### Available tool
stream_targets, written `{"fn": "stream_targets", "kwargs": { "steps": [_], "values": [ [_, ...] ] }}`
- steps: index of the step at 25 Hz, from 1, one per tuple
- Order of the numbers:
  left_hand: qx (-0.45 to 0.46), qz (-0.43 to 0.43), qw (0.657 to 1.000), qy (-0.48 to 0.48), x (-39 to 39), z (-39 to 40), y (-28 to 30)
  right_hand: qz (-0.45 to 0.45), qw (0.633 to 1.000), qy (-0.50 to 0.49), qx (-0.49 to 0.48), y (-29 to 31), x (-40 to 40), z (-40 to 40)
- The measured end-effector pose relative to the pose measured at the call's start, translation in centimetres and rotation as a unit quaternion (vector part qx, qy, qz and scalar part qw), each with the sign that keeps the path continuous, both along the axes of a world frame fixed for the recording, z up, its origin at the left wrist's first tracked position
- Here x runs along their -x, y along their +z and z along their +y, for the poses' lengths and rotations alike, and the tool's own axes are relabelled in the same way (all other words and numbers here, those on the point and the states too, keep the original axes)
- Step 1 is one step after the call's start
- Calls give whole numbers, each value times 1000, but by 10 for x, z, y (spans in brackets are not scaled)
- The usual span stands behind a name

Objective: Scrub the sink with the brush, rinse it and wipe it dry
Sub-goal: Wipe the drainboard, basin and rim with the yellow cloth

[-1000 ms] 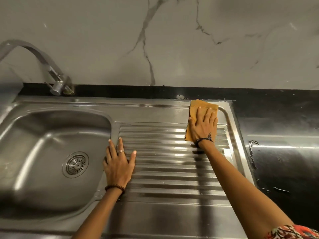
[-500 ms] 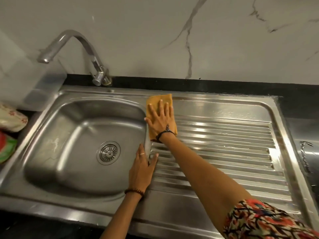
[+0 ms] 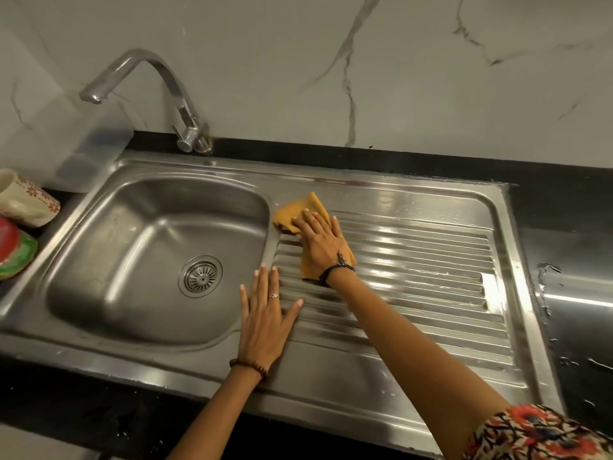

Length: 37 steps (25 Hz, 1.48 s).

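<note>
A stainless steel sink (image 3: 109, 260) with a round drain (image 3: 200, 275) fills the left half, and its ribbed drainboard (image 3: 414, 277) runs to the right. My right hand (image 3: 320, 242) presses flat on an orange cloth (image 3: 298, 209) at the drainboard's left end, beside the basin's right rim. My left hand (image 3: 265, 317) rests flat, fingers spread, on the rim between basin and drainboard, holding nothing. No brush is in view.
A curved steel tap (image 3: 156, 84) stands behind the basin, no water running. Patterned cups (image 3: 26, 200) and a red and green item (image 3: 15, 254) sit at the far left. Black wet counter (image 3: 577, 293) lies right of the drainboard; a marble wall is behind.
My right hand has slid the orange cloth from the drainboard's far right corner leftward to the basin's rim, then slightly toward me. The left hand stays planted. The view has shifted left.
</note>
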<state>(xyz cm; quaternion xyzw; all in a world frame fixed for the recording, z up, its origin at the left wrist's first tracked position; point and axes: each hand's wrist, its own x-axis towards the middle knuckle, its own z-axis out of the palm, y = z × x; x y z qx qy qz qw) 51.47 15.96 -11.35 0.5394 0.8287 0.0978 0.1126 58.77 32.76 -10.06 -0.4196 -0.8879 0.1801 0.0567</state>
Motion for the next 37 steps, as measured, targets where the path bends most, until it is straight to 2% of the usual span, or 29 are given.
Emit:
{"fn": "stream_targets", "kwargs": {
  "steps": [3, 8, 11, 14, 18, 20, 24, 27, 29, 31, 35, 37],
  "values": [
    [6, 26, 999, -47, -26, 2, -3, -13, 997, -75, 3, 1, -65, 9],
    [-2, 19, 999, -38, -33, 1, -5, -32, 972, -233, -14, 0, -184, 23],
    [-7, 20, 999, -40, -36, 2, -1, -42, 952, -303, -4, 1, -225, 13],
    [-17, 4, 999, -33, -35, 2, 0, -45, 944, -328, 11, 1, -241, -28],
    [-22, -16, 999, -44, -32, 5, 7, -24, 947, -320, 36, 3, -253, -106],
    [-9, -26, 998, -58, -24, 6, 11, -42, 950, -306, 38, 1, -255, -121],
    [-23, -38, 998, -49, 5, -5, 18, -77, 932, -354, -5, 5, -233, -89],
    [42, -38, 998, 33, 39, -29, 15, -60, 916, -397, 26, 6, -187, -66],
    [101, -76, 989, 78, 60, -48, 13, -55, 928, -366, 27, 0, -141, -70],
    [123, -106, 985, 66, 68, -64, 18, -66, 944, -322, 24, -4, -88, -82],
    [126, -96, 987, 33, 70, -69, 25, -95, 967, -233, 32, 0, 1, -94],
    [102, -95, 990, 26, 71, -70, 22, -123, 982, -145, 11, 3, 25, -106]
  ]
}}
